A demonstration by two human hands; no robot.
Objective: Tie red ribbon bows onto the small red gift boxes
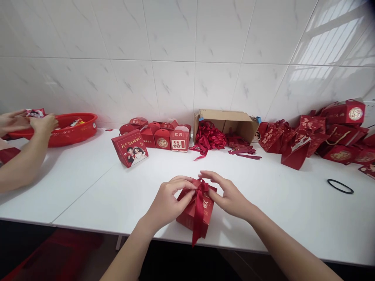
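A red gift box [187,214] with gold lettering stands in front of me near the table's front edge. A dark red satin ribbon [199,210] is tied in a bow on its top, and one tail hangs down the front. My left hand [172,197] pinches the ribbon beside the knot between thumb and fingers. On the other side, my right hand [228,193] curves around the bow with its fingers apart. Its thumb is at the bow's right loop, and the index fingertip is just behind the bow.
Behind are a couple-print box [130,149], several small red boxes [162,137], a cardboard carton [231,117] spilling ribbons [209,136], and stacked red boxes [341,154]. A black loop [340,186] lies right. At left, another person's hands [43,121] hold a packet over a red basin [73,134].
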